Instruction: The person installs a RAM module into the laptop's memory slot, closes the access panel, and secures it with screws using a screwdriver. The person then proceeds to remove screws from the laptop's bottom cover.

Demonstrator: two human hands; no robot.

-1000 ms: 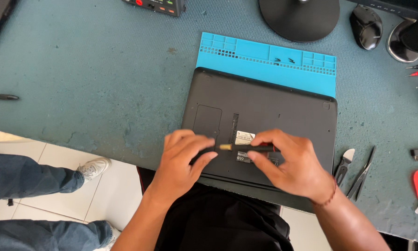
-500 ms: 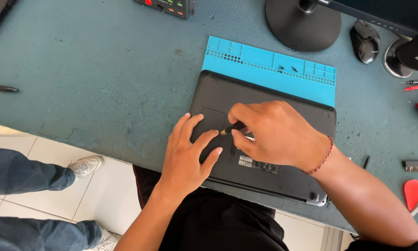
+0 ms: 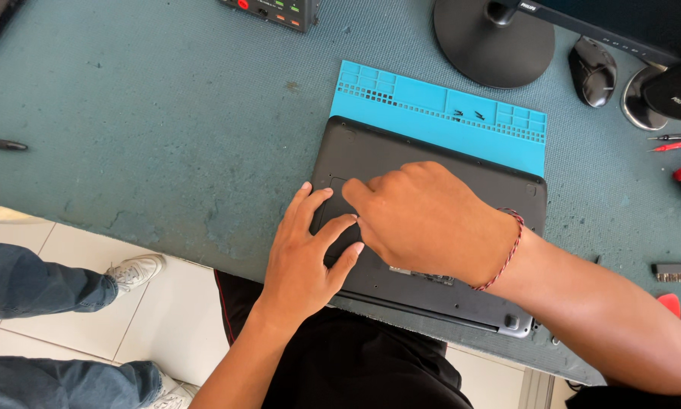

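In the head view, a dark grey laptop (image 3: 431, 159) turned bottom side up lies on the worn blue-green counter (image 3: 166, 113), its far edge overlapping a bright blue silicone work mat (image 3: 439, 106) with small compartments; two tiny dark screws (image 3: 468, 115) rest in the mat's tray strip. Both hands sit on the near-left part of the laptop's underside, side by side and touching.

The left hand (image 3: 306, 254) lies flat, palm down, fingers spread and pressed on the casing near its left edge, the forearm coming up from the lower middle of the picture. The right hand (image 3: 424, 220) reaches across from the right, wrist bent and knuckles raised, a thin red cord bracelet (image 3: 507, 254) at the wrist. Its fingers are curled down and bunched at a spot just beside the left thumb; the hand itself hides whether they pinch anything there, so I cannot tell.

Around the laptop stand a black round monitor base (image 3: 492, 42), a black computer mouse (image 3: 592, 72), a black pen (image 3: 0, 144) far to the left, and a small grey bit holder (image 3: 672, 271) at the right.

Compared with a second ago, the slim screwdriver held between both hands is no longer visible, and the right hand has moved from the laptop's near middle to its left area, closing up against the left hand.
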